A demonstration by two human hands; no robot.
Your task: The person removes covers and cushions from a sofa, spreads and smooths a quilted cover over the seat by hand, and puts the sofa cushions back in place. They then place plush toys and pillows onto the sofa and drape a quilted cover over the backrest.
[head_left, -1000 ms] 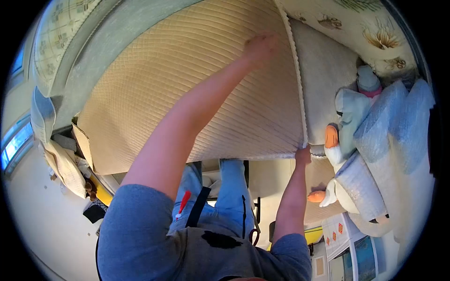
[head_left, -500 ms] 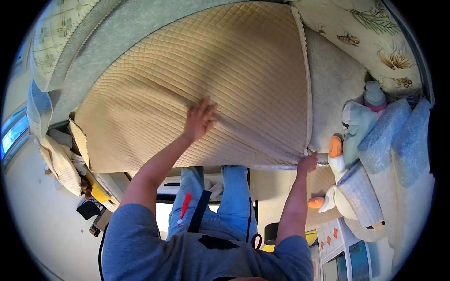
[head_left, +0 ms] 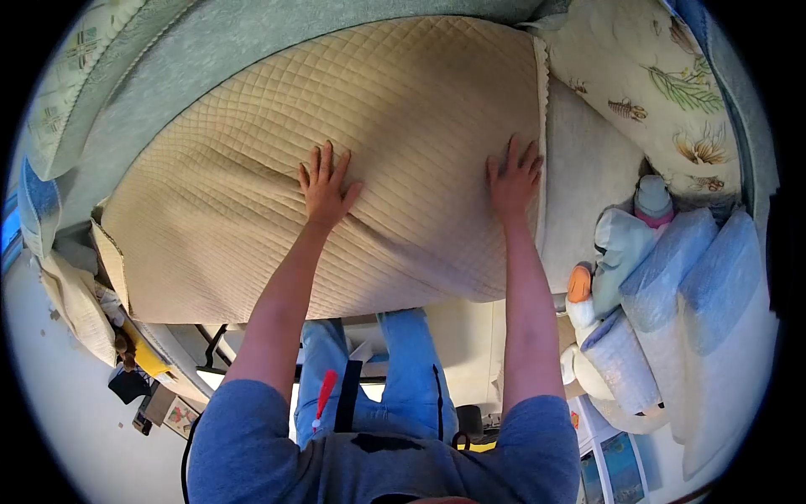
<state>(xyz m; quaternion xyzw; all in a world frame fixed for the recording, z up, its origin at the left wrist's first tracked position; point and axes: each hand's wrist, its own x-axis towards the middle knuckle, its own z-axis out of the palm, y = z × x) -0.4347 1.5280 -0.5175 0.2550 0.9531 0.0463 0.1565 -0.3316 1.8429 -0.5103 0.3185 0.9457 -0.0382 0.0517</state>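
Note:
A beige quilted cover (head_left: 403, 92) with a scalloped right edge is spread over a sofa seat in front of me. My left hand (head_left: 326, 186) lies on the middle of it, fingers spread, with creases running out around the palm. Close to the cover's right edge, my right hand (head_left: 514, 181) rests flat with its fingers apart. Neither hand holds anything. Along the front, the cover hangs in a loose fold near my legs.
Grey-green upholstery (head_left: 252, 38) rises behind the cover. A patterned cushion (head_left: 663, 92) is at upper right. Below it sit a plush toy with an orange foot (head_left: 579, 284) and a draped pale-blue cloth (head_left: 672, 260). A yellow item (head_left: 149, 357) stands at lower left.
My right hand has let go of the cover's front right corner and moved up onto its surface. My left hand has shifted slightly left and now lies with fingers spread.

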